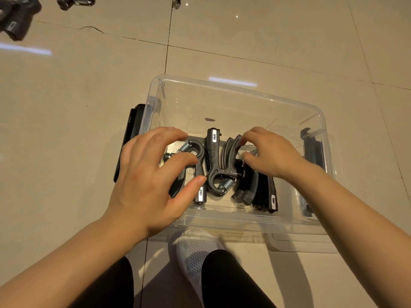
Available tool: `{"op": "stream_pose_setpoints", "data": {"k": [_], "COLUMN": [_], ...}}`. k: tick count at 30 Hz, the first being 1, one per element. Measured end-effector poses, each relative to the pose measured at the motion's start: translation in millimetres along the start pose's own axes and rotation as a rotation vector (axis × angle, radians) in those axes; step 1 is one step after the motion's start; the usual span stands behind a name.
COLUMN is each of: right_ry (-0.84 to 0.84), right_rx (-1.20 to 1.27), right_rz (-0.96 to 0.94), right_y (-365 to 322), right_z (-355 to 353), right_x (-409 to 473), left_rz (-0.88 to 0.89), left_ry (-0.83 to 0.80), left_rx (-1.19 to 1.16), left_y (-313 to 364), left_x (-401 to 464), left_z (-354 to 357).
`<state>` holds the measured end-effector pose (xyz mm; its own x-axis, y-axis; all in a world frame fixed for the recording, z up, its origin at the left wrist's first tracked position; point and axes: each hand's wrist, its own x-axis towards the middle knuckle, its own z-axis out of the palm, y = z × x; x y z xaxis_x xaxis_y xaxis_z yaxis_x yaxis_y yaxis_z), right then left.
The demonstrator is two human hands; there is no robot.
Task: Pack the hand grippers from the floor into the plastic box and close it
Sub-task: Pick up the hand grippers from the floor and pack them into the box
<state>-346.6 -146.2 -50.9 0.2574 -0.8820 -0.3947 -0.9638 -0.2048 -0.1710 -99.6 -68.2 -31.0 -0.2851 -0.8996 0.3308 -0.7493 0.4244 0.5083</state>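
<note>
Hand grippers [219,165] crowd the plastic box [242,90], partly hidden under both hands. Left hand [151,172] hovers spread and loose; right hand [270,150] pinches one handle, its fingertips obscured.

floor [244,36]: glossy beige tiles | dark grout lines [168,41] cross toward 12 o'clock | crack [91,28] at 11 o'clock | light glints [232,81] on tiles

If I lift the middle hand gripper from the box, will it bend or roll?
The middle hand gripper looks like rigid moulded plastic, so it probably stays stiff. Its steel spring may add weight. Its forked shape likely prevents rolling.
</note>
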Motion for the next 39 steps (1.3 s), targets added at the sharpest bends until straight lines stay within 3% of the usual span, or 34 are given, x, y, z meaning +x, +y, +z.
{"op": "stream_pose_setpoints", "data": {"k": [2, 6, 9, 19, 25, 28, 31, 35, 39], "right_ry": [0.043, -0.159, -0.143, -0.18, -0.247, -0.262, -0.166, -0.001, -0.028], "right_rx": [-0.06, -0.238, -0.351, -0.283, -0.19, -0.175, -0.129, -0.099, 0.002], "right_rz": [-0.076, -0.039, -0.037, -0.037, -0.07, -0.091, -0.111, -0.149, -0.271], "right_y": [-14.1, -29.2, -31.2, -30.7, -42.4, -63.3, -90.7, -141.5, -201.1], "right_z": [8.6, 34.0, 40.8, 35.1, -28.5, -86.5, -149.2, -212.2, -243.0], "right_x": [-8.9, -10.7, -5.1, -7.7, -39.4, -70.4, -105.5, -154.9, -203.8], "left_rz": [0.004, 0.012, 0.019, 0.015, -0.005, 0.005, -0.003, -0.015, -0.079], "left_ry": [0.004, 0.008, 0.009, 0.021, -0.248, -0.444, -0.542, -0.547, -0.54], "left_rx": [0.006, 0.016, 0.015, -0.065, -0.162, -0.116, 0.027, 0.166, 0.176], "left_y": [-0.8, -1.1, -1.1, -6.6, -3.3, 1.1, 15.1, 50.0, 94.1], "left_x": [-0.3, -0.8, -1.0, 1.2, 8.5, 21.6, 33.4, 27.0, 2.0], "left_z": [-0.1, 0.4, 1.0, 2.5, -12.4, -55.6, -127.6, -226.2, -304.3]}}
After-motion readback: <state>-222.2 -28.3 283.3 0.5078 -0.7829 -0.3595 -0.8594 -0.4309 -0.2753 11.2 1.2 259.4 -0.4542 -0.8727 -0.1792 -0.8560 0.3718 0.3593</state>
